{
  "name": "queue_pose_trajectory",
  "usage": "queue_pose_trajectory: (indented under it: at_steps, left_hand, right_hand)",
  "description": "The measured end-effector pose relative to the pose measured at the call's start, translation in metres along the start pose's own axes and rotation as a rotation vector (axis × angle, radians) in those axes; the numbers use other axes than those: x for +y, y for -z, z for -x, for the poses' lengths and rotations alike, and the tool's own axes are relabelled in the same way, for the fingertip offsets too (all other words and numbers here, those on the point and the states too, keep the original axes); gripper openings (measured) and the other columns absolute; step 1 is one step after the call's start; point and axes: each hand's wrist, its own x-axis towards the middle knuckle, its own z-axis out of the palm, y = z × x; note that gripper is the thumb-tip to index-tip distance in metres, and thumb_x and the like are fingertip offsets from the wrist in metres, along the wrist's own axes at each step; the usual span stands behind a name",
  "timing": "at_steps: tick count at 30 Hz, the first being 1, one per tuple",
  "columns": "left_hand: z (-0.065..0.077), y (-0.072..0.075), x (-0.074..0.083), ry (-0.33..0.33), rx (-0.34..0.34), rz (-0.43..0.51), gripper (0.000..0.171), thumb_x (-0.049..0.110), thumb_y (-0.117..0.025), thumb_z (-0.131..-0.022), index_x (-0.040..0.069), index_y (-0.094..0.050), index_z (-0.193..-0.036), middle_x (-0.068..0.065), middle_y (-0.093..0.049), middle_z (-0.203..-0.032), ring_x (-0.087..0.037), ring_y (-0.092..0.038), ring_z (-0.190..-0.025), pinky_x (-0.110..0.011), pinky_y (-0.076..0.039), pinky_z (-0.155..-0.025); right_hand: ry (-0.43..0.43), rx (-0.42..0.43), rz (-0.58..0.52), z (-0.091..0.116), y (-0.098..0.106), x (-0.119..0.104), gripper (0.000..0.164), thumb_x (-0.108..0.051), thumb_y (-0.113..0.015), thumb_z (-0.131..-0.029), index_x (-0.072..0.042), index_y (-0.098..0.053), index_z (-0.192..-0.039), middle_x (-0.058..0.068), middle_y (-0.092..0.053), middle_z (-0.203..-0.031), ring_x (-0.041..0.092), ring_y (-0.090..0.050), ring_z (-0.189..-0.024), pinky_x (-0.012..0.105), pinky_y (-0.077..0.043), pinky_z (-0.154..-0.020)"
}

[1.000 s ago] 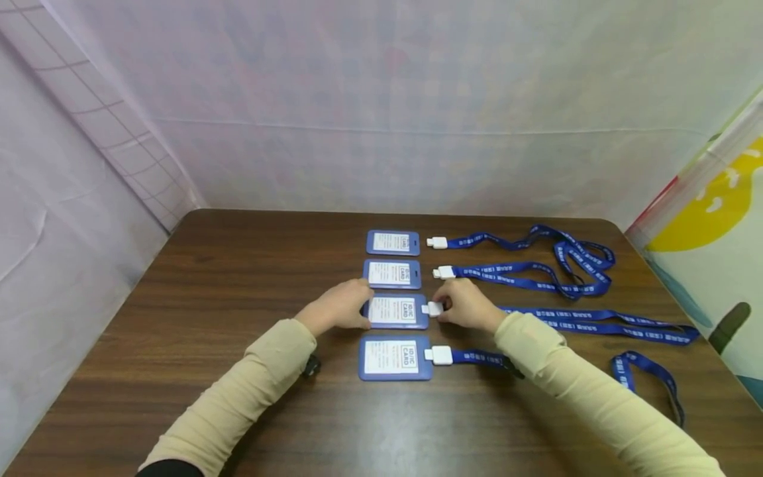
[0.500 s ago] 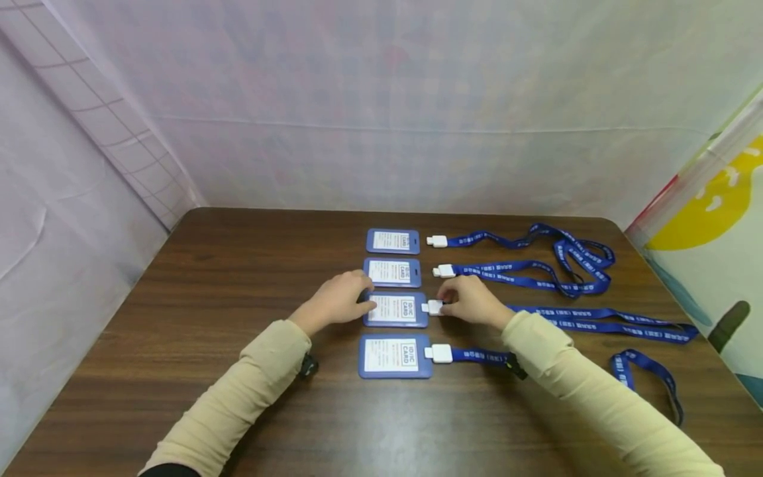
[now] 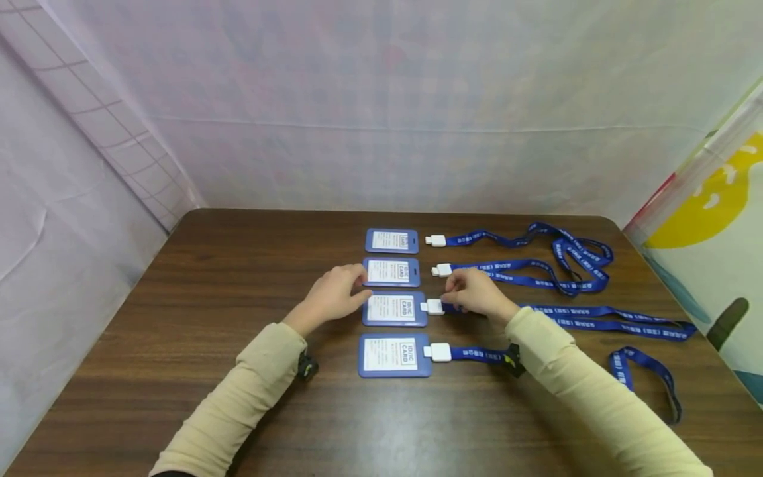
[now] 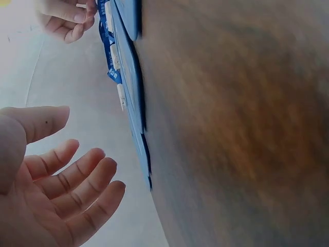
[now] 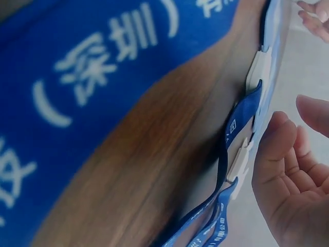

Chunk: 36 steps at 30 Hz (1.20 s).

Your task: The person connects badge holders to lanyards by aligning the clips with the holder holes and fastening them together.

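Four-sided blue card holders with white ID cards lie in a column on the table. My left hand (image 3: 334, 295) hovers at the left end of the third card holder (image 3: 393, 309) from the back, its fingers spread and holding nothing in the left wrist view. At that holder's right end, a white clip (image 3: 435, 307) meets its slot, with a blue lanyard (image 3: 596, 321) trailing right. Just right of this clip is my right hand (image 3: 477, 293), loosely bent. A gap shows between its thumb and fingers (image 5: 280, 136) in the right wrist view. The front card holder (image 3: 394, 355) also meets a white clip (image 3: 440, 352).
Behind lie two more card holders, the second (image 3: 391, 272) and the rearmost (image 3: 391, 240). Their lanyard clips, one white (image 3: 442, 269) and another white (image 3: 436, 240), sit a small gap to the right. Blue straps (image 3: 572, 255) loop across the right side of the brown table (image 3: 238, 265).
My left hand has drawn back leftward from the third card holder, its fingers coming off it. My right hand has let go of the white clip and shifted slightly right.
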Motion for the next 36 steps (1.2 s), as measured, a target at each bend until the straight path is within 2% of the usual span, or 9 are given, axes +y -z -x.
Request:
queue_pose_trajectory:
  at_steps: [2, 5, 11, 16, 28, 31, 36]
  left_hand:
    - [0.000, 0.000, 0.000, 0.000, 0.008, 0.005, 0.023, 0.022, -0.066, -0.082, 0.004, -0.058, -0.093, -0.005, -0.059, -0.083, -0.018, -0.056, -0.071, -0.031, -0.047, -0.060]
    - [0.000, 0.001, 0.000, -0.003, 0.016, 0.000, 0.023, 0.022, -0.066, -0.081, 0.005, -0.058, -0.093, -0.005, -0.060, -0.083, -0.019, -0.057, -0.072, -0.031, -0.047, -0.061]
    - [0.001, 0.003, -0.001, 0.004, 0.014, 0.003, 0.023, 0.022, -0.066, -0.082, 0.004, -0.058, -0.095, -0.005, -0.059, -0.084, -0.019, -0.057, -0.073, -0.033, -0.047, -0.062]
    - [0.000, 0.003, -0.001, 0.014, -0.005, 0.004, 0.024, 0.022, -0.065, -0.083, 0.004, -0.059, -0.097, -0.006, -0.059, -0.085, -0.020, -0.057, -0.075, -0.033, -0.048, -0.064]
    - [0.000, 0.004, -0.001, 0.021, -0.018, 0.012, 0.023, 0.022, -0.065, -0.083, 0.004, -0.059, -0.097, -0.006, -0.061, -0.087, -0.020, -0.058, -0.079, -0.034, -0.048, -0.066]
    - [0.000, 0.004, -0.002, 0.018, -0.015, 0.010, 0.023, 0.023, -0.065, -0.083, 0.004, -0.059, -0.096, -0.006, -0.061, -0.087, -0.020, -0.058, -0.079, -0.034, -0.048, -0.067]
    - [0.000, 0.004, -0.002, 0.016, -0.015, 0.013, 0.024, 0.023, -0.065, -0.083, 0.004, -0.060, -0.097, -0.006, -0.060, -0.088, -0.020, -0.058, -0.079, -0.034, -0.048, -0.067]
  right_hand:
    - [-0.045, 0.002, -0.048, -0.002, 0.001, 0.001, 0.014, -0.009, -0.068, -0.078, -0.002, -0.056, -0.081, 0.007, -0.059, -0.071, 0.018, -0.055, -0.059, 0.030, -0.050, -0.052]
    - [-0.067, 0.015, -0.092, -0.004, 0.002, 0.002, 0.015, -0.009, -0.068, -0.078, 0.000, -0.058, -0.085, 0.008, -0.061, -0.072, 0.018, -0.056, -0.059, 0.030, -0.050, -0.052]
    - [-0.091, 0.059, -0.115, -0.011, 0.006, 0.003, 0.021, -0.009, -0.068, -0.078, 0.004, -0.059, -0.092, 0.008, -0.061, -0.074, 0.016, -0.056, -0.059, 0.029, -0.051, -0.053]
    - [-0.142, 0.064, -0.127, -0.018, 0.011, 0.003, 0.026, -0.009, -0.068, -0.078, 0.004, -0.059, -0.099, 0.010, -0.062, -0.080, 0.017, -0.057, -0.065, 0.029, -0.052, -0.056]
    - [-0.173, 0.076, -0.155, -0.031, 0.020, 0.006, 0.037, -0.004, -0.071, -0.074, 0.007, -0.057, -0.107, 0.011, -0.060, -0.084, 0.017, -0.055, -0.069, 0.028, -0.050, -0.059]
    - [-0.181, 0.084, -0.158, -0.035, 0.020, 0.006, 0.041, -0.002, -0.071, -0.072, 0.007, -0.057, -0.109, 0.014, -0.059, -0.091, 0.017, -0.055, -0.069, 0.027, -0.050, -0.058]
    - [-0.178, 0.076, -0.116, -0.040, 0.020, 0.007, 0.044, 0.001, -0.072, -0.071, 0.006, -0.057, -0.112, 0.021, -0.056, -0.111, 0.021, -0.056, -0.079, 0.027, -0.051, -0.060]
